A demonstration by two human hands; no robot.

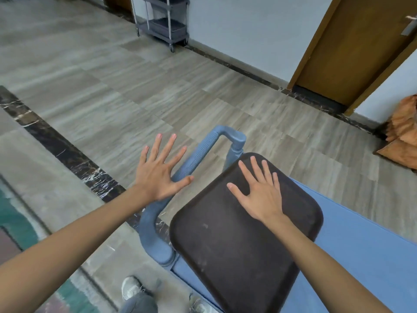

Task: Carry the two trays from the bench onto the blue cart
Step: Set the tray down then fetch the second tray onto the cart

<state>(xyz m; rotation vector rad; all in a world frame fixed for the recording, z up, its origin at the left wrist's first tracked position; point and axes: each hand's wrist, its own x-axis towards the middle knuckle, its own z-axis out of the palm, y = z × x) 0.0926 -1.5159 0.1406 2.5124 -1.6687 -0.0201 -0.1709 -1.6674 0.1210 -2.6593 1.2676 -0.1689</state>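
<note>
A dark brown tray lay on the blue cart, at the deck's handle end, its corner overhanging the edge beside the ribbed blue handle. The right hand was spread flat above the tray, grasping nothing; the left hand was splayed open over the handle, empty. No label or writing was legible on tray or cart.
</note>
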